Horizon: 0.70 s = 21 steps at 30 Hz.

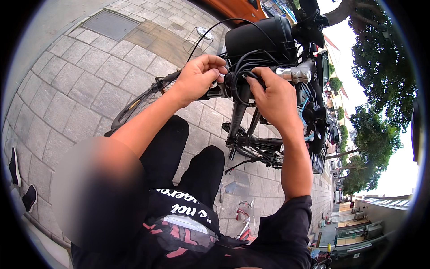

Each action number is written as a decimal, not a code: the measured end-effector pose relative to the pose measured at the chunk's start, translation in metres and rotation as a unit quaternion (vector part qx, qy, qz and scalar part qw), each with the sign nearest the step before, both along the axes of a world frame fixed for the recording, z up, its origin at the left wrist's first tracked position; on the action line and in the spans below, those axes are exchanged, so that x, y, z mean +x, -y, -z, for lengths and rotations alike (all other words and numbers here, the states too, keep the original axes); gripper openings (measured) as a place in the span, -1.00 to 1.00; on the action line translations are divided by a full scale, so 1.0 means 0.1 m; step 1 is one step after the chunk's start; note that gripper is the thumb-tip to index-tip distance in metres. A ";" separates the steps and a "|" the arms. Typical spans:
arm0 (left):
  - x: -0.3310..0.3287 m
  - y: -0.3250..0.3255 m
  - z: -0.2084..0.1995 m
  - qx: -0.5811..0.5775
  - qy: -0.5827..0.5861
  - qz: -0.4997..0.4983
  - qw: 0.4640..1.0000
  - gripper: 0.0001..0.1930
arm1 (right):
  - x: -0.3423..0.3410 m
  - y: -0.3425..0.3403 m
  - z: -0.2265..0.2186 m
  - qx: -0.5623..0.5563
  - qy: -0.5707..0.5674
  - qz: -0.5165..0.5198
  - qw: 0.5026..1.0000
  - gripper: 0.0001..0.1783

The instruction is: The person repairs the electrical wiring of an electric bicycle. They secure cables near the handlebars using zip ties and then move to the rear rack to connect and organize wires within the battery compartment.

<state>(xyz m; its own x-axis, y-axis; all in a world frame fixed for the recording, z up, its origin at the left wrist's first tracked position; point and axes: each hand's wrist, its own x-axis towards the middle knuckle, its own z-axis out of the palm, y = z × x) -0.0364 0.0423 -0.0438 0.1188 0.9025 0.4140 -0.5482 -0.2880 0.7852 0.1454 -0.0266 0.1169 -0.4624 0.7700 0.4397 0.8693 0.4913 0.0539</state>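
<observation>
A black bicycle [239,119] stands in front of me, with a bundle of black cables [257,58] looping around its head tube. At the left side of this bundle is my left hand [197,78], thumb and fingers pinched together. A small pale bit shows at its fingertips, too small to name. My right hand [275,96] is closed, thumb against forefinger, on a black cable [251,75] just below the silver stem [295,73]. Its other fingers are partly hidden behind the hand. Above the cables sits a black cylindrical bag [257,38] at the handlebar.
Grey paving [76,96] surrounds the bicycle, with a metal cover [109,24] at the far left. Red-handled tools [244,231] lie on the ground near my right side. A person's shoes [30,197] show at the left edge. An orange vehicle [233,9] is beyond the bicycle.
</observation>
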 end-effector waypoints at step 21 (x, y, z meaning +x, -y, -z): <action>0.17 -0.01 -0.27 -0.057 0.004 0.003 0.998 -0.61 | -0.44 -0.83 -0.36 0.194 0.276 -0.249 0.908 -0.75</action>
